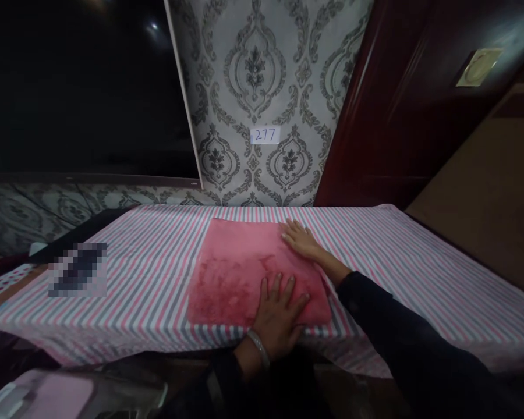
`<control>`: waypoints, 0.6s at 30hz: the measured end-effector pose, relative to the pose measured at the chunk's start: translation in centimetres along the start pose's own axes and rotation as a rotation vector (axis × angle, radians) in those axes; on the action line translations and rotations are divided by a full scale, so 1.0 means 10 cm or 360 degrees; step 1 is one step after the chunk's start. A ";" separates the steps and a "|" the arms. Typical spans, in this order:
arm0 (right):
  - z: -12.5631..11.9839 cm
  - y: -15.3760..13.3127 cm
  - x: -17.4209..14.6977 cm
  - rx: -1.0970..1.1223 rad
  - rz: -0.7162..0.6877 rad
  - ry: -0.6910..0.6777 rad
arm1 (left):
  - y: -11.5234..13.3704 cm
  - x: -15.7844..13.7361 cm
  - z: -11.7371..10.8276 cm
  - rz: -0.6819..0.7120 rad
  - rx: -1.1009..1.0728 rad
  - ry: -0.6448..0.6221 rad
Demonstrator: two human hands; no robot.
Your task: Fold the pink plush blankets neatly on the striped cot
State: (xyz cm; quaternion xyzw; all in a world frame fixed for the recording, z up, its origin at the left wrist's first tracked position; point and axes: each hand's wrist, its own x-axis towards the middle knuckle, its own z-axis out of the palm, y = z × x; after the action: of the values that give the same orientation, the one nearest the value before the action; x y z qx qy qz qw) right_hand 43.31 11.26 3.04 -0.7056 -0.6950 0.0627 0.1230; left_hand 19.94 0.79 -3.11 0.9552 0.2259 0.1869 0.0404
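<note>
A pink plush cloth, perhaps a folded towel, lies flat in a rough rectangle on the striped tablecloth. Darker brushed patches mark its nap on the left and near side. My left hand, with a bracelet at the wrist, rests on its near edge, fingers spread and palm down. Farther back, my right hand lies flat on the cloth's far right corner with its fingers stretched out. Neither hand grips anything. Both palms are hidden, and my right forearm passes over the cloth's right edge.
The striped tablecloth drapes over the table's near edge. On its left lies a dark, pixelated object. Behind are a large black screen, a patterned wall with a "277" label, and a dark red panel on the right.
</note>
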 end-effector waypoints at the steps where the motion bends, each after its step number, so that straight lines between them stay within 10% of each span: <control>1: 0.05 -0.06 -0.09 0.0007 -0.0037 -0.0025 | -0.01 0.02 -0.10 0.0000 -0.0072 -0.0061; 10: 0.03 -0.37 -0.08 -0.0001 -0.0048 -0.0113 | -1.05 0.82 -1.31 -0.0572 0.0108 -0.0568; 18: 0.29 -0.67 0.22 -0.0166 -0.0407 -0.0151 | -1.77 0.85 -0.82 -0.0996 0.0472 -0.0505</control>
State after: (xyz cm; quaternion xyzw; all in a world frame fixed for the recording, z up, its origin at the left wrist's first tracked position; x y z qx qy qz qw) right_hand 36.20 13.77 2.21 -0.6129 -0.7867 0.0435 0.0601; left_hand 16.53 20.39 4.50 0.8525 0.5223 -0.0194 -0.0086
